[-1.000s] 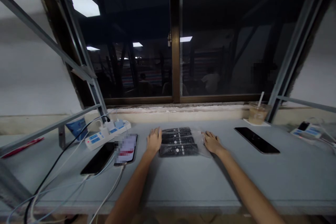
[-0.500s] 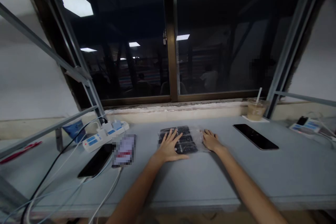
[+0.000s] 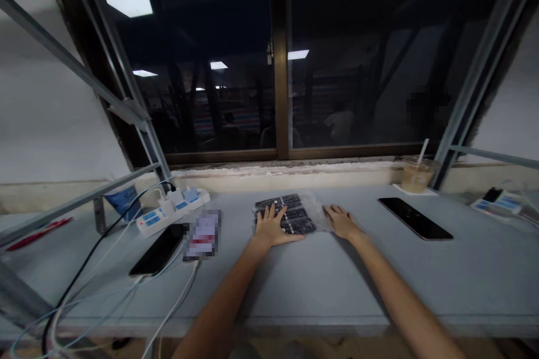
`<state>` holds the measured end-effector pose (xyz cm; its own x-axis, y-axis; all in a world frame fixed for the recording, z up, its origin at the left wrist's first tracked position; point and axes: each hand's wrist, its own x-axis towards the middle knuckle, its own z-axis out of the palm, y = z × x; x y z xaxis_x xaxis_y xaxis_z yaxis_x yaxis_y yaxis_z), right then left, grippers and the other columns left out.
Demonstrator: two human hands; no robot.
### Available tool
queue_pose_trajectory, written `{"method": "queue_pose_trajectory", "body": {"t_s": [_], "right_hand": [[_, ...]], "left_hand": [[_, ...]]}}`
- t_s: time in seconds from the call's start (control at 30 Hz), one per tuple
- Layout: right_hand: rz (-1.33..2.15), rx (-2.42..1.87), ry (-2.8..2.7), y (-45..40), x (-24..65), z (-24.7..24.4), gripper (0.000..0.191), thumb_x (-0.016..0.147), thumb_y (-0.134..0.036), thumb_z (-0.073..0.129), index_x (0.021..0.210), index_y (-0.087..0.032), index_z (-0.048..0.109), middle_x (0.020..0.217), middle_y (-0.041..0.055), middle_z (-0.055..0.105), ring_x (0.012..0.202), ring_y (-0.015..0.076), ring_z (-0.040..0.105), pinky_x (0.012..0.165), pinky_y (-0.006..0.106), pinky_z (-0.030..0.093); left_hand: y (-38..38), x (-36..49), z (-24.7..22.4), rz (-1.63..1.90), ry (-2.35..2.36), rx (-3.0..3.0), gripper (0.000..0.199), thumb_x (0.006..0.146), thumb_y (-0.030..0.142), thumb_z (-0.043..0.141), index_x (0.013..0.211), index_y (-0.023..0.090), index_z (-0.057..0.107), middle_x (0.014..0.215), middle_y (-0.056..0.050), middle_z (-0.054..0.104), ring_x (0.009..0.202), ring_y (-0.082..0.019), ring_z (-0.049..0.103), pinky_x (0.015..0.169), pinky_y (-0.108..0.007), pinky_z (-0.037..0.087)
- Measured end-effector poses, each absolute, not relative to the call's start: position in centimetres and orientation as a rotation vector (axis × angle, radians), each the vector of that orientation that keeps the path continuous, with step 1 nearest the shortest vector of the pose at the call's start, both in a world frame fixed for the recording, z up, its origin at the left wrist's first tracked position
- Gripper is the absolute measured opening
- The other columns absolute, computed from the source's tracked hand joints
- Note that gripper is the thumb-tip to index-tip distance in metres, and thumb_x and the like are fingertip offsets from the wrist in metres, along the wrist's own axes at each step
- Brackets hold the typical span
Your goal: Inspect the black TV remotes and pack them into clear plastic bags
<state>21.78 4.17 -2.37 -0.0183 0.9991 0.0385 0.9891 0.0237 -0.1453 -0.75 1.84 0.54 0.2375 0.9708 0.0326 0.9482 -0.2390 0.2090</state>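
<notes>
Black remote controls (image 3: 297, 214) lie side by side in a clear plastic bag (image 3: 318, 212) at the middle of the grey table (image 3: 295, 286). Spread over their near left part is my left hand (image 3: 272, 228), palm down with its fingers apart. My right hand (image 3: 342, 221) rests at the bag's right end, its fingers close together at the plastic. Whether the fingertips pinch the bag is too small to tell.
Left are a power strip (image 3: 172, 213), a dark phone (image 3: 158, 251), a lit phone (image 3: 202, 235) and cables. Right are another phone (image 3: 415, 219), a drink cup (image 3: 416, 175) and a second power strip (image 3: 497, 202). Metal posts flank the window.
My left hand has slid slightly toward me on the remotes, showing more of their upper part. The whole view has shifted a little.
</notes>
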Motion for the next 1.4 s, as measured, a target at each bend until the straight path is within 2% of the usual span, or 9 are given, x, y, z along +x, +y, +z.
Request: {"method": "queue_pose_trajectory", "body": {"t_s": [0.27, 0.47, 0.6, 0.73, 0.87, 1.0, 1.13, 1.23, 1.4], "right_hand": [[0.118, -2.107, -2.111, 3.7, 21.6, -2.2, 0.05, 0.09, -0.023, 0.018, 0.135, -0.017, 0.038, 0.141, 0.0142, 0.036, 0.128, 0.0248, 0.033, 0.101, 0.047, 0.025], [0.126, -2.118, -2.095, 3.7, 21.6, -2.4, 0.05, 0.091, -0.024, 0.016, 0.138, -0.018, 0.034, 0.142, 0.0121, 0.034, 0.131, 0.0234, 0.028, 0.103, 0.045, 0.022], [0.13, -2.125, -2.089, 3.9, 21.6, -2.5, 0.05, 0.091, -0.023, 0.016, 0.138, -0.017, 0.034, 0.143, 0.012, 0.034, 0.131, 0.0235, 0.028, 0.103, 0.045, 0.022], [0.121, -2.125, -2.078, 3.9, 21.4, -2.4, 0.05, 0.091, -0.024, 0.017, 0.136, -0.018, 0.036, 0.143, 0.0125, 0.034, 0.131, 0.0238, 0.029, 0.103, 0.046, 0.022], [0.13, -2.119, -2.078, 3.7, 21.3, -2.3, 0.05, 0.09, -0.022, 0.018, 0.136, -0.017, 0.037, 0.143, 0.0134, 0.034, 0.132, 0.0241, 0.028, 0.103, 0.046, 0.022], [0.116, -2.095, -2.062, 3.7, 21.5, -2.3, 0.049, 0.09, -0.022, 0.02, 0.135, -0.018, 0.039, 0.142, 0.0142, 0.035, 0.13, 0.024, 0.032, 0.101, 0.046, 0.024], [0.113, -2.003, -2.066, 4.0, 21.5, -1.9, 0.045, 0.086, -0.018, 0.03, 0.126, -0.022, 0.05, 0.133, 0.0092, 0.049, 0.122, 0.0197, 0.042, 0.1, 0.039, 0.028], [0.141, -1.794, -2.028, 4.0, 21.0, -1.3, 0.035, 0.082, -0.02, 0.042, 0.11, -0.024, 0.062, 0.119, 0.0041, 0.06, 0.112, 0.017, 0.052, 0.096, 0.032, 0.033], [0.206, -1.6, -1.94, 4.0, 20.3, -1.0, 0.023, 0.077, -0.029, 0.051, 0.088, -0.024, 0.07, 0.097, 0.0019, 0.07, 0.095, 0.0181, 0.062, 0.084, 0.029, 0.043]], "left_hand": [[1.6, -1.0, 0.5, 0.314, 2.3, 2.13, 0.108, 0.055, 0.083, 0.043, 0.139, 0.016, 0.028, 0.142, -0.024, 0.028, 0.128, -0.046, 0.024, 0.098, -0.061, 0.018], [3.0, -2.6, -0.1, 0.377, 2.55, 1.92, 0.103, 0.06, 0.082, 0.037, 0.137, 0.015, 0.031, 0.139, -0.025, 0.032, 0.126, -0.048, 0.024, 0.097, -0.065, 0.012], [3.8, -4.1, -0.2, 0.459, 2.584, 1.953, 0.104, 0.062, 0.079, 0.042, 0.138, 0.01, 0.029, 0.138, -0.026, 0.032, 0.129, -0.045, 0.022, 0.102, -0.059, 0.01], [4.1, -4.9, -0.1, 0.655, 2.51, 2.187, 0.083, 0.072, 0.061, 0.052, 0.138, 0.017, 0.03, 0.136, -0.02, 0.038, 0.127, -0.036, 0.029, 0.102, -0.049, 0.019], [4.0, -5.1, 0.3, 0.704, 2.46, 2.22, 0.053, 0.078, 0.046, 0.052, 0.124, 0.021, 0.049, 0.125, -0.015, 0.048, 0.115, -0.031, 0.04, 0.095, -0.043, 0.031], [3.7, -5.1, 0.6, 0.71, 2.228, 2.348, 0.037, 0.076, 0.039, 0.054, 0.108, 0.021, 0.061, 0.119, -0.012, 0.049, 0.112, -0.03, 0.041, 0.094, -0.041, 0.031], [3.0, -4.2, 0.4, 0.751, 2.01, 2.441, 0.033, 0.074, 0.036, 0.057, 0.103, 0.023, 0.063, 0.117, -0.009, 0.049, 0.111, -0.027, 0.042, 0.095, -0.039, 0.031], [2.3, -3.0, 0.1, 0.749, 1.878, 2.502, 0.032, 0.073, 0.035, 0.058, 0.103, 0.023, 0.061, 0.113, -0.007, 0.051, 0.11, -0.025, 0.044, 0.095, -0.038, 0.032], [1.6, -1.6, -0.1, 0.756, 1.855, 2.483, 0.049, 0.073, 0.043, 0.058, 0.118, 0.023, 0.05, 0.117, -0.008, 0.05, 0.113, -0.026, 0.043, 0.099, -0.042, 0.03]]}}
